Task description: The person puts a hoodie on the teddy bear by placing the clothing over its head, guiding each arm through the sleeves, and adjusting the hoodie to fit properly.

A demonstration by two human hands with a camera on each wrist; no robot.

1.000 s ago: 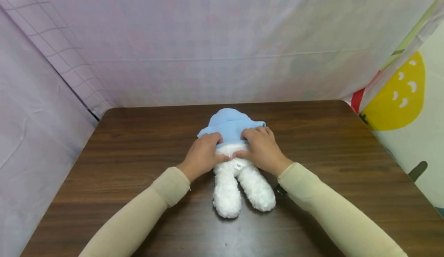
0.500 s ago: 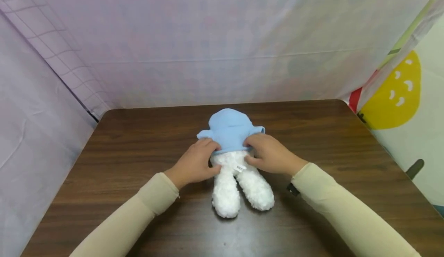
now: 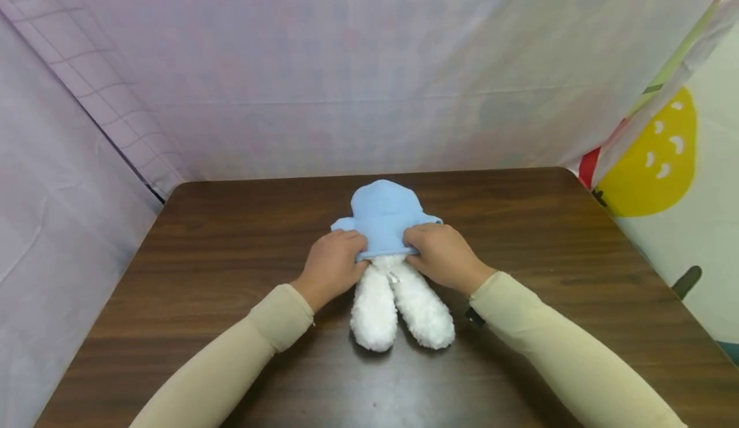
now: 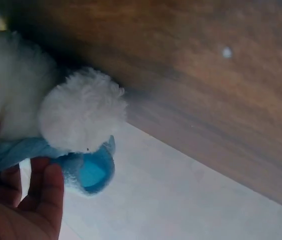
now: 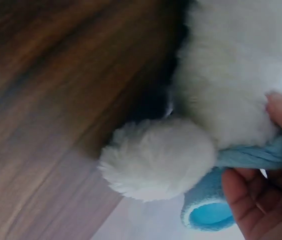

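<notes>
A fluffy white plush toy lies on the brown table, its two legs toward me. A light blue garment with short sleeves covers its upper part. My left hand pinches the garment's hem on the left, and my right hand pinches it on the right. In the left wrist view, fingers curl under the blue hem, beside a round white paw and an open sleeve end. Much the same shows in the right wrist view, where another paw sits outside its sleeve. The toy's head is hidden.
The dark wood-grain table has rounded far corners. A pale curtain hangs right behind its far edge, and another cloth hangs at the left. On the right is white fabric with a yellow print.
The blue garment's hem has come down toward the toy's legs, and its folds have flattened. My hands moved apart, then back inward a little, and now both pinch the hem.
</notes>
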